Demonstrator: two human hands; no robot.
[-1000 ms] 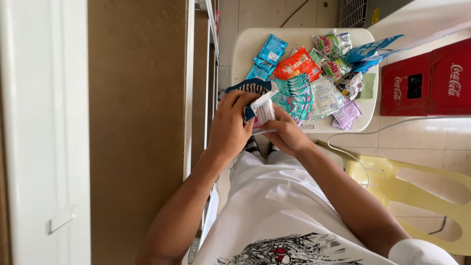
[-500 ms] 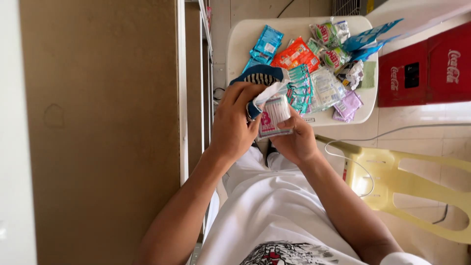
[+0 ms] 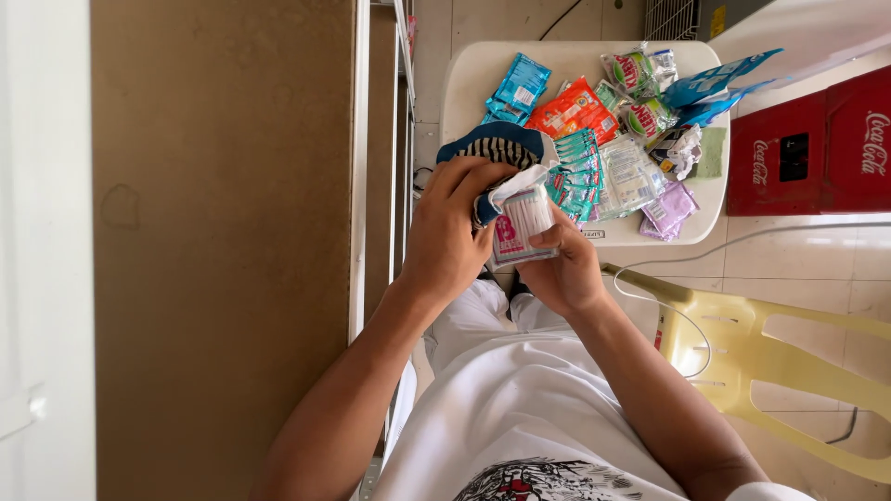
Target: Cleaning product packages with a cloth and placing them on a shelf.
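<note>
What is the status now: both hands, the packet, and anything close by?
Left hand and right hand both grip the small clear packet. Packet above lap, top open. White table of sachets just ahead.

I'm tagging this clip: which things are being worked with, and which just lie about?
In hand: left hand, right hand, clear packet of cotton swabs.
Lying about: blue sachets, orange packet, purple sachets, white table, yellow plastic chair, red crate.
</note>
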